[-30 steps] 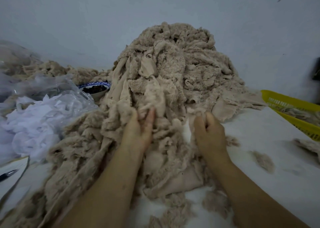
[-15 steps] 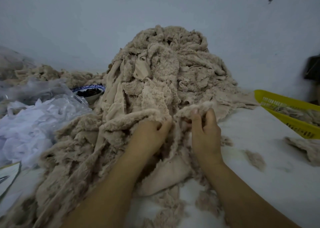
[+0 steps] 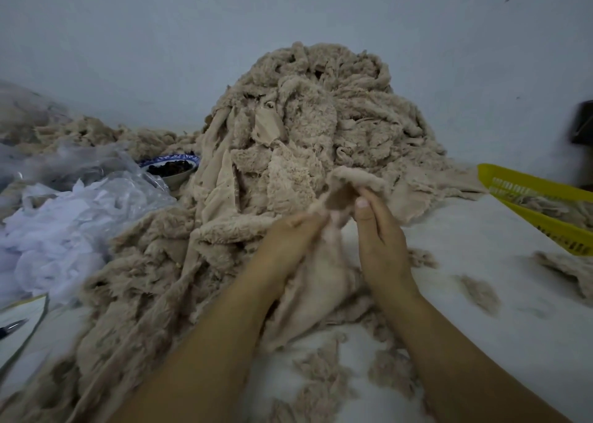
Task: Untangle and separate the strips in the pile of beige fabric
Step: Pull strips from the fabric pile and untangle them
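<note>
Both hands pinch one strip (image 3: 349, 182) at the front of the beige fabric pile (image 3: 308, 127): left hand (image 3: 288, 239), right hand (image 3: 378, 236). The step looks like freeing it; next likely calls for drawing it clear toward the counter's (image 3: 481, 262) near edge.

Place: small textile workroom.
Evidence: heaped beige fabric pile (image 3: 308, 153), yellow basket (image 3: 539, 207) holding scraps, bagged white offcuts (image 3: 67, 223), bare wall (image 3: 160, 43).

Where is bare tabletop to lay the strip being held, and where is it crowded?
Bare white table lies right of the right hand holding the strip, bordered by the beige pile, yellow basket and a loose scrap. Left is crowded: pile spill, bowl, plastic bags.
</note>
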### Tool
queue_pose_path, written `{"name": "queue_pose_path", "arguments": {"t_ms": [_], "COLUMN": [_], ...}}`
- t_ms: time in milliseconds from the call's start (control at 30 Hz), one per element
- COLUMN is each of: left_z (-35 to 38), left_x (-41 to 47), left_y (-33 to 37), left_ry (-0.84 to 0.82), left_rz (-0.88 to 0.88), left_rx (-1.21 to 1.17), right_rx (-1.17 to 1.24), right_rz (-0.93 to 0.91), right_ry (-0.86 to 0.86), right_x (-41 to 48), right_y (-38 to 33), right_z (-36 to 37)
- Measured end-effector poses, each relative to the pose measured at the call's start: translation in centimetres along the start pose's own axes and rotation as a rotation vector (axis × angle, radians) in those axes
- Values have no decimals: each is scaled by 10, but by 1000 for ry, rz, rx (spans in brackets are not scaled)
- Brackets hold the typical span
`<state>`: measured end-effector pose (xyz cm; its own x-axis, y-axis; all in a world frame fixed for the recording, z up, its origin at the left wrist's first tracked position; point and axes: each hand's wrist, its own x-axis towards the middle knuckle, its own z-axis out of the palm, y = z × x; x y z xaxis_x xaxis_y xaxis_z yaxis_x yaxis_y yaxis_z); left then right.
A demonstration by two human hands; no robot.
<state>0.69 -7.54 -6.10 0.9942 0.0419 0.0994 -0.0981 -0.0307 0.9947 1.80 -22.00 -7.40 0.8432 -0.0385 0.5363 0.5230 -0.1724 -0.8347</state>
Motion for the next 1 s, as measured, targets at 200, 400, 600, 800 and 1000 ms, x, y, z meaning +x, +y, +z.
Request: {"name": "queue_pose_path", "arguments": {"t_ms": [200,400,600,800,1000], "left_z": [-12,-20,-17,3,-5], "left_x": [4,7,9,-3,2], "left_y": [9,12,8,-2,9], "left_ry": [-213,-121,-111,-131,67], "left_rz": [-239,-137,-113,-35,-246], "left_rx": [-831,-920,-801,-164,-485], "right_rx": [24,-38,323,299,348], "right_rz": [100,160,427,367,365], "right_ry": [-202,-266,-44,-42,-15], "right_x": [-5,-6,4,4,8], "right_y": [2,5,3,3,6], "right_z": [2,9,2,4,-4]}}
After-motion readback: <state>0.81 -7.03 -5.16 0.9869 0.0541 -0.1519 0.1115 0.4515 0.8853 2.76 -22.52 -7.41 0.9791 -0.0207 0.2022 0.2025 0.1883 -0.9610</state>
